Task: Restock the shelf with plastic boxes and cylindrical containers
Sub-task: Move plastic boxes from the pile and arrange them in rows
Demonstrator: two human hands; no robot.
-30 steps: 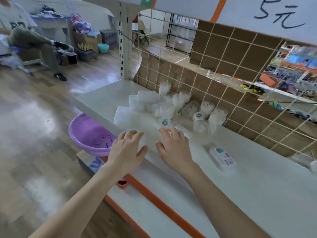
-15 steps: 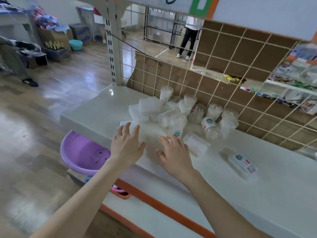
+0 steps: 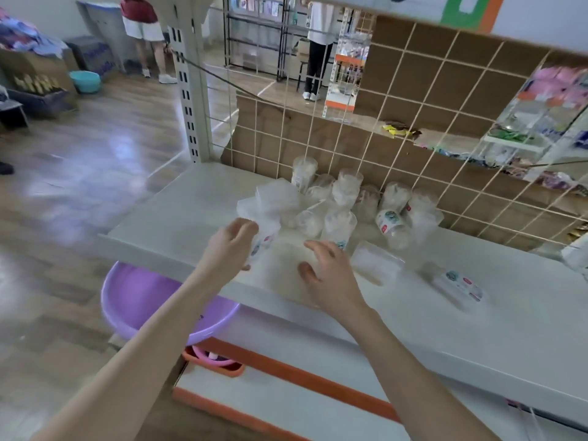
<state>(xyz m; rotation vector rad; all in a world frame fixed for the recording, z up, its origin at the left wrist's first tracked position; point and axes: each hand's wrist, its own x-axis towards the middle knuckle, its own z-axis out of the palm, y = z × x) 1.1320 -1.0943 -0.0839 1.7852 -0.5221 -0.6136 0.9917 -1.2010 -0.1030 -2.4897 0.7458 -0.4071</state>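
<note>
A flat clear plastic box point(image 3: 283, 265) lies near the front edge of the white shelf point(image 3: 477, 329), between my hands. My left hand point(image 3: 230, 248) grips the box's left end, fingers curled over a small label. My right hand point(image 3: 332, 273) rests at its right side with fingers loosely bent. Behind it sit stacked clear boxes point(image 3: 270, 198) and several clear cylindrical containers point(image 3: 343, 198), some upright and some tipped over. To the right lie another clear box point(image 3: 375, 262) and a labelled box point(image 3: 458, 283).
A wire grid point(image 3: 413, 122) backed with cardboard closes the shelf's rear. A slotted upright post point(image 3: 191, 90) stands at the left end. A purple basin point(image 3: 143, 300) sits below the shelf edge, above a lower orange-trimmed shelf point(image 3: 286, 377). People stand in the far aisles.
My left hand has gone from lying flat on the box to curling round its left end. The view has tilted up and moved closer to the shelf.
</note>
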